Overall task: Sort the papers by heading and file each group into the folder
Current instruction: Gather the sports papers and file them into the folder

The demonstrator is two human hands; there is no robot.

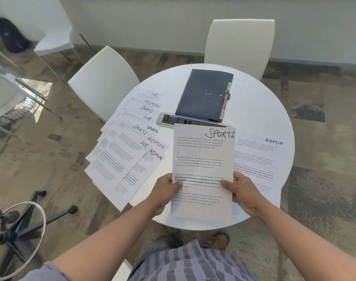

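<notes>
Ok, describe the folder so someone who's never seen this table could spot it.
On the round white table, look at the far side, near the chair. The folder lies closed there, the only dark thing among white papers, with a blue smiley on its cover.

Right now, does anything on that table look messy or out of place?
Yes. The fanned papers on the left mix HR, ADMIN and SPORTS headings and hang over the table edge. The folder is shut.

You wear a short-sleeved shirt (193, 264) striped grey and lavender, dark trousers (163, 245) and brown shoes (218, 241), forearms bare.
</notes>
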